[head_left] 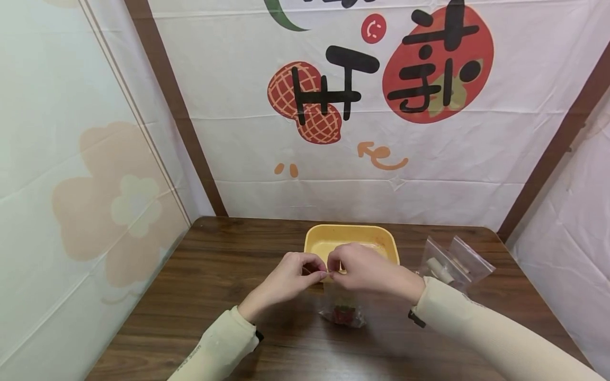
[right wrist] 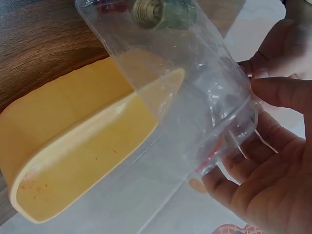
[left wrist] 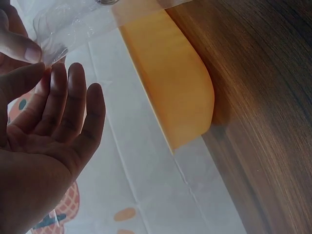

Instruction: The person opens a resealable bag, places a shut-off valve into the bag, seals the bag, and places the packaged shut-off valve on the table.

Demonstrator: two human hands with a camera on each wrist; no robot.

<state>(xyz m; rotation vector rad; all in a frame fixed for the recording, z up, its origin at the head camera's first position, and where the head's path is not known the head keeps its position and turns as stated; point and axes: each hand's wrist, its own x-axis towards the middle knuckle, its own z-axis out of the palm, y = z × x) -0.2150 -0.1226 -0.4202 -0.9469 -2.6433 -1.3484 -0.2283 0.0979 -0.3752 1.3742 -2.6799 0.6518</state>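
A clear plastic zip bag [head_left: 325, 312] hangs over the table in front of the yellow tray, its top edge between both hands. Inside lie a greenish threaded fitting [right wrist: 163, 13] and a red piece [head_left: 343, 315], low in the bag. My left hand [head_left: 288, 276] pinches the bag's edge between thumb and forefinger, its other fingers extended in the left wrist view. Right beside it, my right hand [head_left: 364, 269] pinches the same edge with thumb and fingertips. A strip of red shows at the bag's top corner in the right wrist view.
The yellow tray [head_left: 350, 227] stands at the back of the dark wooden table [head_left: 200, 296], with small reddish specks inside. Two more clear bags [head_left: 440, 262] with pale contents lie to its right. Printed white cloth [head_left: 238, 132] hangs behind the table.
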